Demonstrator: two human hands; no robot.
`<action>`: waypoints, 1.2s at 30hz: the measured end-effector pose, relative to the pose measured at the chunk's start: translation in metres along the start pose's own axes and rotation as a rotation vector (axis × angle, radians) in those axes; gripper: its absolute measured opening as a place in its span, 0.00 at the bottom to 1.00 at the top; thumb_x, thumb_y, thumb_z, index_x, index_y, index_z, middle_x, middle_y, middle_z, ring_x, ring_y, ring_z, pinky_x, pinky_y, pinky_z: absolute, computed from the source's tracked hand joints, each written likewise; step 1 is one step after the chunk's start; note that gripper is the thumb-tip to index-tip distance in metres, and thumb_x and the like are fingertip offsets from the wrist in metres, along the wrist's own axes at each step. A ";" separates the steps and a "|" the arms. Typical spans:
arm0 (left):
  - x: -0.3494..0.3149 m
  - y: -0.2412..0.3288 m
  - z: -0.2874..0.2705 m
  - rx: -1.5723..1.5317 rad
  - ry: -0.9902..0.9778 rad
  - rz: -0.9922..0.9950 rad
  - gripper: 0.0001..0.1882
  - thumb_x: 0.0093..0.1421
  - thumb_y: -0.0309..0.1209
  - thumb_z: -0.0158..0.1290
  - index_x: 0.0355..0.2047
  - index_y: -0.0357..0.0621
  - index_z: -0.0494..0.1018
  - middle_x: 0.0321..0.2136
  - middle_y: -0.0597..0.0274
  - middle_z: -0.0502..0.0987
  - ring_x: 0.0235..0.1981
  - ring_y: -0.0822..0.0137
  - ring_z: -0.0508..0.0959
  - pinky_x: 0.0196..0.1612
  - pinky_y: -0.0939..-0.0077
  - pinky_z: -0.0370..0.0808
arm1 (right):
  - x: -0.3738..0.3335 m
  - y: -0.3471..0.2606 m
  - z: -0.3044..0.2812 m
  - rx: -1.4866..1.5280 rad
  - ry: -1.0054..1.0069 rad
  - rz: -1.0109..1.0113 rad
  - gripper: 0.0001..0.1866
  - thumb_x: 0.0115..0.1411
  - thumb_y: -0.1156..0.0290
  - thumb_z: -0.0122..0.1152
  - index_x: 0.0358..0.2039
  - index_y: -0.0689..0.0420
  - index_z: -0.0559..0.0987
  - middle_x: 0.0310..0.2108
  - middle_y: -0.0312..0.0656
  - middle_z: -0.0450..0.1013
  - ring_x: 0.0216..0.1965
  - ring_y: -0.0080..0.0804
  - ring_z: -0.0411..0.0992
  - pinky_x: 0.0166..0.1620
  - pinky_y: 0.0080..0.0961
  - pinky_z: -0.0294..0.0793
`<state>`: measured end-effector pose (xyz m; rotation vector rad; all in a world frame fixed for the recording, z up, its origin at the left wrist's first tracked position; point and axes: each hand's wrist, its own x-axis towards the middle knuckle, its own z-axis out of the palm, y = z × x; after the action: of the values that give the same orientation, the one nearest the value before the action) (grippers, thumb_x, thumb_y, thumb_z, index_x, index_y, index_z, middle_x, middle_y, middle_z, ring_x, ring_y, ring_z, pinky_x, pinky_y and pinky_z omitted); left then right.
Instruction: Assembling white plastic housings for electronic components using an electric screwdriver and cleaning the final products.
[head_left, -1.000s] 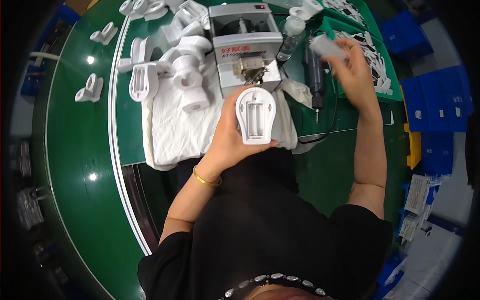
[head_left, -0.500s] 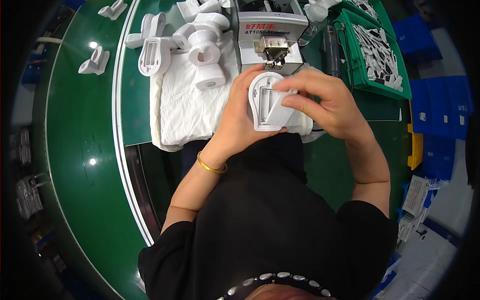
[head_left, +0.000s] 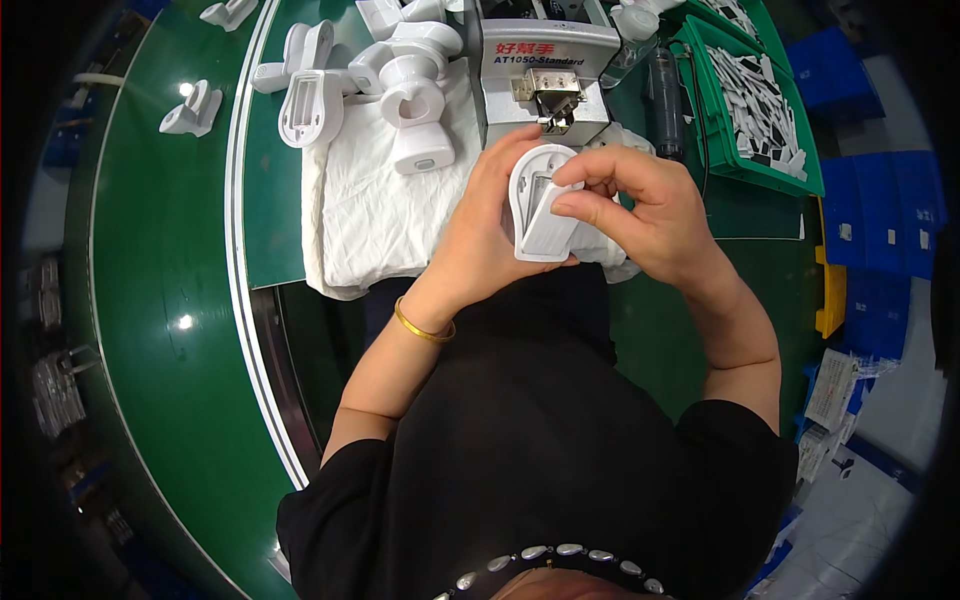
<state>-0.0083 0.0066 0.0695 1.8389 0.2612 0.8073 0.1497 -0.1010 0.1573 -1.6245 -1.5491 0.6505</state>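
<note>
My left hand (head_left: pixel 468 238) is wrapped round a white plastic housing (head_left: pixel 546 156), rounded at its far end, with a recessed compartment facing up. Between thumb and fingertips, my right hand (head_left: pixel 657 208) pinches a slim white cover (head_left: pixel 549 229). The cover lies slanted over the compartment, its near end against the housing's near edge and its far end lifted at my fingertips. Part of the recess shows to the left of the cover. My left fingertips are mostly hidden behind the housing.
A white cloth (head_left: pixel 370 235) carries several similar white housings (head_left: pixel 412 103). Just beyond my hands stands a grey machine (head_left: pixel 545 50) with a metal fixture. Green bins (head_left: pixel 815 182) of small white parts stand at right, and a green conveyor belt (head_left: pixel 150 300) runs along the left.
My right hand has lowered the cover further over the compartment, so less of the recess shows. The housing has shifted slightly to the right.
</note>
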 end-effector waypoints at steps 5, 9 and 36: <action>-0.002 -0.003 -0.002 0.029 -0.011 0.054 0.53 0.33 0.32 0.77 0.60 0.43 0.60 0.63 0.51 0.61 0.63 0.49 0.64 0.62 0.59 0.67 | -0.001 0.000 0.004 0.004 0.022 0.014 0.09 0.57 0.77 0.68 0.38 0.63 0.81 0.33 0.37 0.79 0.32 0.19 0.74 0.35 0.17 0.74; -0.004 -0.001 -0.005 0.015 -0.021 0.055 0.53 0.33 0.32 0.76 0.60 0.43 0.60 0.63 0.50 0.61 0.63 0.48 0.64 0.62 0.59 0.66 | -0.001 -0.001 0.004 -0.055 0.002 -0.006 0.09 0.56 0.77 0.68 0.39 0.60 0.82 0.34 0.39 0.79 0.33 0.22 0.75 0.36 0.18 0.74; -0.048 -0.002 -0.006 -0.159 -0.141 -0.076 0.55 0.42 0.28 0.72 0.68 0.43 0.51 0.62 0.48 0.63 0.64 0.52 0.66 0.64 0.62 0.63 | 0.015 0.078 -0.014 0.213 0.358 0.297 0.30 0.59 0.69 0.66 0.60 0.62 0.69 0.50 0.50 0.75 0.48 0.33 0.76 0.51 0.29 0.75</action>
<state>-0.0479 -0.0138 0.0494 1.7170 0.1706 0.6245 0.2081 -0.0848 0.1039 -1.7110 -0.9595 0.6157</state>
